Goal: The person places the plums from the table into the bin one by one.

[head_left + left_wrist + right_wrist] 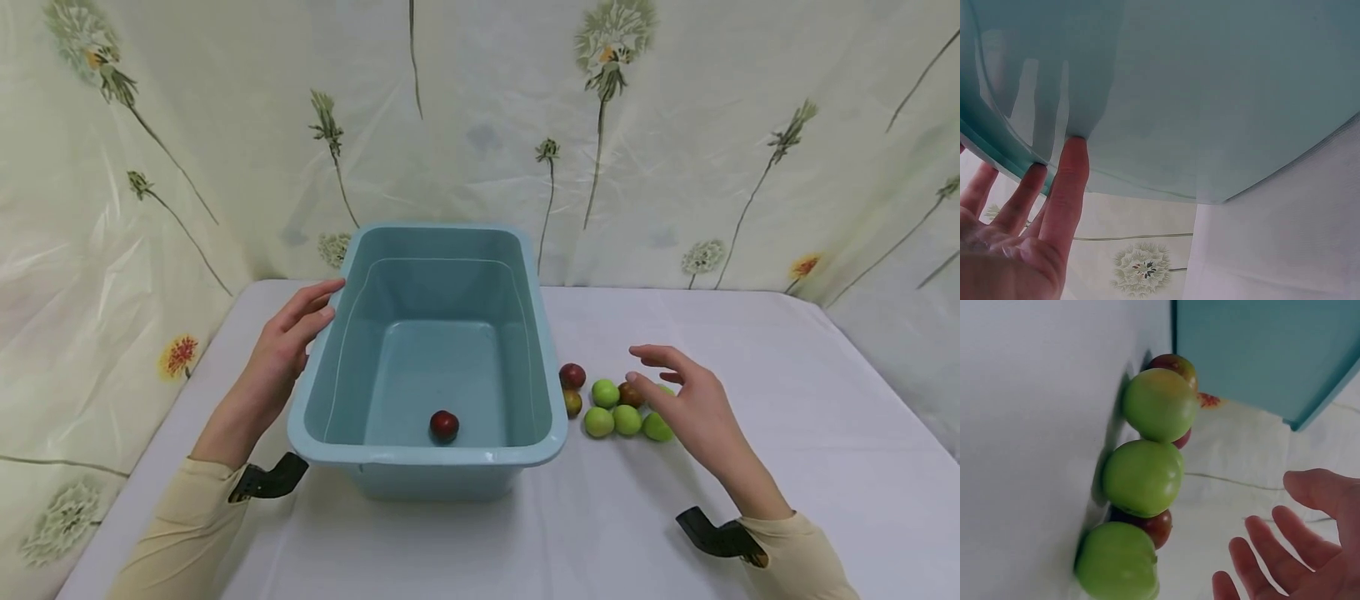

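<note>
A light blue plastic tub (420,456) stands on the table with one dark red plum (444,426) on its floor, toward the near end. My left hand (273,354) is at the tub's left side, its extended fingertips against the outer wall under the rim in the left wrist view. To the right of the tub lies a group of green plums (627,420) and reddish plums (572,376). Over the right end of that group hovers my right hand (701,408), thumb and fingers spread apart with nothing between them. It partly hides a green plum in the head view.
White cloth (750,350) covers the table. Behind and to the left hangs a pale sheet (450,100) printed with dandelions. A black wrist strap piece (273,477) juts from the left sleeve, and another (716,535) from the right.
</note>
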A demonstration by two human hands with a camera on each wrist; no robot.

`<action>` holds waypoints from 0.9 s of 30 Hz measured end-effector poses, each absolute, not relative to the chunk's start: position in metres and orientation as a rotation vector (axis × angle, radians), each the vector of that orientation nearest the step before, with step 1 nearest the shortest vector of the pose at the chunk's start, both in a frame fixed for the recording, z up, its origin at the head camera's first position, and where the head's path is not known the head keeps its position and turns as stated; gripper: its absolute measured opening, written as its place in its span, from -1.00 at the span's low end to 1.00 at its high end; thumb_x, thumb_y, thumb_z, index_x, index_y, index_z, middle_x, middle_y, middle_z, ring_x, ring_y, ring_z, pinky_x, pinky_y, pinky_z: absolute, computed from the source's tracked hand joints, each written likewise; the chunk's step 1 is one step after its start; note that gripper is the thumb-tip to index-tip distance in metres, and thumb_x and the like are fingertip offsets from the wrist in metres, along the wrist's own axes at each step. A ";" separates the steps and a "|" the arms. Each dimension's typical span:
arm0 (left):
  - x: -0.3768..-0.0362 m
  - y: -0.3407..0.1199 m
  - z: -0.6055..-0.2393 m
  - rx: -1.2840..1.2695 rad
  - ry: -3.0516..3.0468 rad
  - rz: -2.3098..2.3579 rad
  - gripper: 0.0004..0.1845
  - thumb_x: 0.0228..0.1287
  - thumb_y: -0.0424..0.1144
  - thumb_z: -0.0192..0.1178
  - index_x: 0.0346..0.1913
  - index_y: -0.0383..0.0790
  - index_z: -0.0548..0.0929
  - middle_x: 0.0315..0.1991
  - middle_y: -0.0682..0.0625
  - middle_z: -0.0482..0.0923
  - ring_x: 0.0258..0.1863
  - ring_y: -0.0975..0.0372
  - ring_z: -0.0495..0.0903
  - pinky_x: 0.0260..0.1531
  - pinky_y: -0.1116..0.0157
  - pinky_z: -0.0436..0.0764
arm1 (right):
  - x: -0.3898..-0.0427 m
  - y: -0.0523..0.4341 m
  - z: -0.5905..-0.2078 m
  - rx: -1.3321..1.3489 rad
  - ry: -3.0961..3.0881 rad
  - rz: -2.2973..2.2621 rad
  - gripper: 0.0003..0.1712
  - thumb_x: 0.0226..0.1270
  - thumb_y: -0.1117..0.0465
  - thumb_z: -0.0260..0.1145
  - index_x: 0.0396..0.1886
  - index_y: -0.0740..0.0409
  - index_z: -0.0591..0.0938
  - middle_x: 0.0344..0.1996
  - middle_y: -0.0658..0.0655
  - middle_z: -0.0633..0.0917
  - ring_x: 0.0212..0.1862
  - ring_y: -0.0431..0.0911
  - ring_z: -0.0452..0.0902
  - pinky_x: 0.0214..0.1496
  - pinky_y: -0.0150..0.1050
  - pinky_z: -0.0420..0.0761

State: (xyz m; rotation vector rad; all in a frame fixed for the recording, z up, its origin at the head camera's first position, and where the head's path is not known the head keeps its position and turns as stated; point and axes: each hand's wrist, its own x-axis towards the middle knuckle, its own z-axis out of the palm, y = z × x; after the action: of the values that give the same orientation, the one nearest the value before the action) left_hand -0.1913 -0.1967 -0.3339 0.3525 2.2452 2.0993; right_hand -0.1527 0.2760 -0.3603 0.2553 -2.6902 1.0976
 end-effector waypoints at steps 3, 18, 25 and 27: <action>-0.191 -0.197 -0.334 0.352 2.250 2.098 -0.49 0.51 0.07 -0.04 0.44 0.11 0.33 0.37 -0.02 0.27 0.27 0.07 0.31 0.16 -0.10 0.30 | -0.148 0.279 -0.363 0.246 -2.699 1.080 -0.55 0.45 0.03 0.25 0.22 0.12 0.54 0.14 0.23 0.58 0.18 0.20 0.43 0.12 0.20 0.35; -0.192 -0.198 -0.333 0.374 2.259 2.107 -0.51 0.52 0.05 -0.02 0.43 0.10 0.35 0.38 -0.03 0.27 0.22 0.09 0.38 0.03 0.18 0.49 | -0.128 0.302 -0.374 0.141 -2.789 1.012 -0.51 0.42 0.03 0.29 0.23 0.16 0.53 0.13 0.31 0.58 0.16 0.25 0.46 0.07 0.21 0.44; -0.192 -0.199 -0.336 0.385 2.265 2.100 -0.50 0.52 0.05 -0.03 0.44 0.11 0.34 0.39 -0.06 0.26 0.24 0.08 0.35 0.07 0.11 0.41 | -0.125 0.309 -0.381 0.142 -2.848 1.018 -0.51 0.40 0.06 0.31 0.23 0.17 0.54 0.12 0.27 0.61 0.20 0.17 0.44 0.10 0.12 0.43; -0.192 -0.198 -0.336 0.378 2.262 2.099 -0.50 0.52 0.06 -0.03 0.44 0.11 0.34 0.39 -0.04 0.26 0.25 0.09 0.34 0.10 0.07 0.37 | -0.125 0.311 -0.384 0.141 -2.868 1.006 -0.50 0.39 0.06 0.32 0.23 0.19 0.54 0.13 0.28 0.61 0.19 0.16 0.45 0.10 0.08 0.45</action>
State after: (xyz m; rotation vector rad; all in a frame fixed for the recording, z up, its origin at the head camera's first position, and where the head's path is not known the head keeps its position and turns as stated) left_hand -0.1917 -0.1983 -0.3362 0.3778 2.2620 2.0994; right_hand -0.1249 0.3106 -0.3837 0.1413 -2.8678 1.0062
